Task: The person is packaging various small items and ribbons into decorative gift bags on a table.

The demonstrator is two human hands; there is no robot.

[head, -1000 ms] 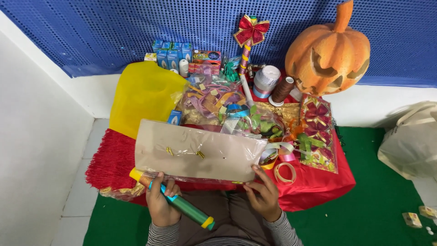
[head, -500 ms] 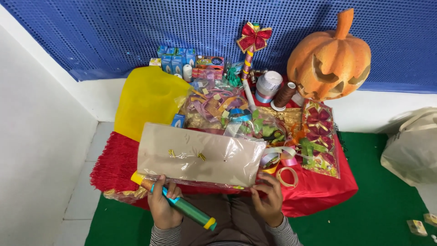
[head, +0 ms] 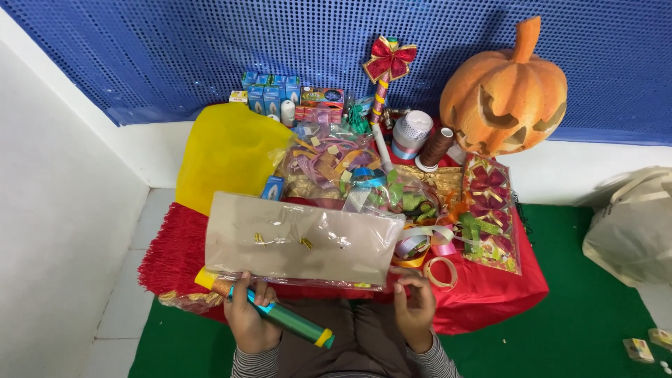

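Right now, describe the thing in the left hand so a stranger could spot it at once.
Start at the red cloth and come to its near edge. There the left hand grips a green tube. It alone has yellow end caps and points toward the lap.

Counted on the red table

One carved pumpkin (head: 505,89), one yellow bag (head: 225,150), one bow-topped wand (head: 387,59) and two ribbon spools (head: 411,134) are seen; two hands (head: 249,320) are counted.

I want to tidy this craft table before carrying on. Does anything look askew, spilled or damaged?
Nothing looks spilled or broken. The flat packet lies tilted, overhanging the near edge of the red cloth. The left hand grips a green ribbon roll off the table; the right hand is at the packet's corner.
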